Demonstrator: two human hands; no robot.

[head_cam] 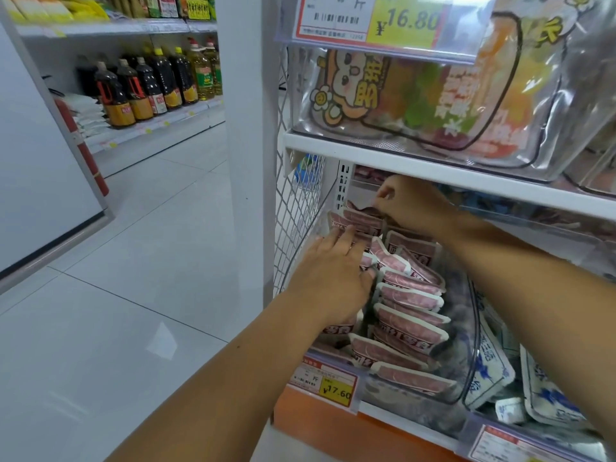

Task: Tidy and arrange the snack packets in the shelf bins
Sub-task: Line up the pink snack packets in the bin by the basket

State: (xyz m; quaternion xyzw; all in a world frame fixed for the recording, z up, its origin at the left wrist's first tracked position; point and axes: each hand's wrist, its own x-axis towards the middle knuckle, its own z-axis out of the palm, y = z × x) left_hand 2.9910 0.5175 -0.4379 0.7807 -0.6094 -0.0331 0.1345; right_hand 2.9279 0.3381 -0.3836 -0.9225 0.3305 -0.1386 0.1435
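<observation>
The left hand (333, 275) presses flat, fingers straight, on the pink snack packets (411, 296) in the clear bin (468, 331), seemingly to steady the row, while just beyond it the right hand (411, 203) pinches a rear packet (361, 216) to straighten it.

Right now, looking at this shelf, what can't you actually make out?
All in the head view:
Pink packets: those under the left hand are covered by it.
Whether the right hand pinches a packet: its fingertips curl out of sight.
Back of the bin: hidden by the upper shelf.
Price label: the small print is blurred.
Blue-and-white packets: partly behind the right forearm.
</observation>
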